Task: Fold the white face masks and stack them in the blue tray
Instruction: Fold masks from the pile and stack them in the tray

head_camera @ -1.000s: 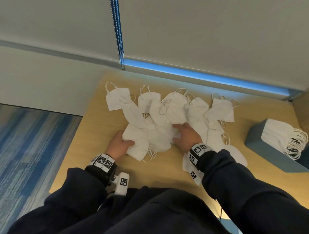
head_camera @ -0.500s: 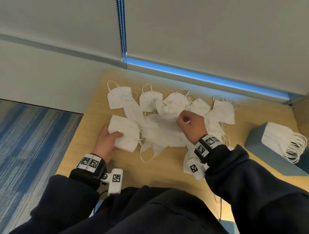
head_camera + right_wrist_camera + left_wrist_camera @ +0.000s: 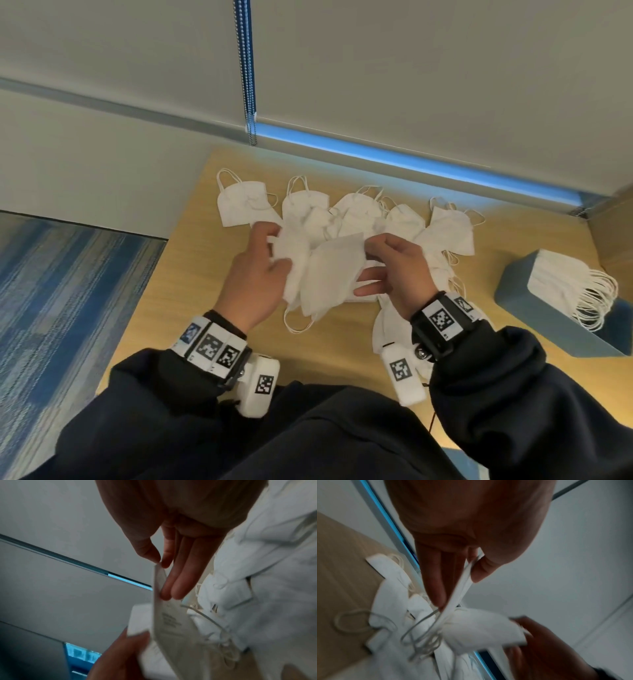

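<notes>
Your left hand (image 3: 255,274) and right hand (image 3: 397,274) each pinch a mask; the right's mask (image 3: 330,274) hangs raised over the loose pile (image 3: 363,212). The blue tray (image 3: 517,291) lies well to the right, nearer your right hand.

The setting appears to be an office. A light wood-laminate desk (image 3: 178,274) stands against a plain grey wall, beside blue striped commercial carpet (image 3: 61,291). A grey roller blind (image 3: 428,68) with a beaded metal pull chain (image 3: 247,68) covers the window.
</notes>
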### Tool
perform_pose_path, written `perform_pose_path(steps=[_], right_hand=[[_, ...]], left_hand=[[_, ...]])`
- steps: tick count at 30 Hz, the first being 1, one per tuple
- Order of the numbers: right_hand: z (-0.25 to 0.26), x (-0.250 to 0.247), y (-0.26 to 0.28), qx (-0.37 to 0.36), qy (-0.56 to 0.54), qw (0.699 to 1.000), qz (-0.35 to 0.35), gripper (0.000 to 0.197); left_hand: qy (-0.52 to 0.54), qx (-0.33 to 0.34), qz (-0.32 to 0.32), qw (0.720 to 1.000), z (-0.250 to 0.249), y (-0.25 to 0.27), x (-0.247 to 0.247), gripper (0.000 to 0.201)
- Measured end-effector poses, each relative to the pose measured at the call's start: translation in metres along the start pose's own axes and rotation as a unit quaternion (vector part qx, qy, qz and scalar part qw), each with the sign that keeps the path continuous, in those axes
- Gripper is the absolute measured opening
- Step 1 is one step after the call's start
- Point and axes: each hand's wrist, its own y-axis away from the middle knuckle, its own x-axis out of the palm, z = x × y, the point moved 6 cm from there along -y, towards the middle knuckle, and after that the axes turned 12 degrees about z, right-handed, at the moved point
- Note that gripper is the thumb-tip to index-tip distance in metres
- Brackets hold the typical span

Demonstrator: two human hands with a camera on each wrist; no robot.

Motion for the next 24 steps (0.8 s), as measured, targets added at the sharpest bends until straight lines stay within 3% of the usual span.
perform_pose_path(steps=[2, 5, 9, 12, 15, 18, 22, 24], right_hand=[[-0.002, 0.025, 0.004, 0.005, -0.006, 0.998, 0.068, 0.021], [-0.001, 0.038, 0.008, -0.035, 0.068, 0.991, 0.111, 0.018], [-0.001, 0.019, 0.008, -0.083, 0.103, 0.99, 0.047, 0.029], [0.001, -0.007, 0.007, -0.077, 0.196, 0.977, -0.018, 0.056], [-0.01, -0.004, 0.005, 0.004, 0.167, 0.979, 0.117, 0.078], [-0.02, 0.01, 0.011, 0.027, 0.105, 0.971, 0.214, 0.06], [-0.02, 0.006, 0.017, 0.035, 0.139, 0.966, 0.214, 0.013], [-0.024, -0.005, 0.02, 0.055, 0.147, 0.967, 0.198, 0.013]], left_hand=[[0.024, 0.008, 0.068, 0.997, -0.011, 0.003, 0.026, 0.032], [0.072, -0.002, 0.104, 0.992, -0.017, 0.004, 0.044, 0.049], [0.111, -0.011, 0.091, 0.99, -0.004, -0.001, 0.032, 0.045], [0.196, -0.028, 0.094, 0.976, 0.005, -0.002, 0.026, 0.031], [0.242, -0.034, 0.08, 0.966, 0.004, -0.002, 0.024, 0.025], [0.235, -0.022, 0.074, 0.969, 0.002, -0.004, 0.025, 0.022], [0.206, -0.014, 0.07, 0.976, 0.004, -0.007, 0.03, 0.019], [0.196, -0.025, 0.07, 0.978, 0.008, -0.009, 0.032, 0.019]])
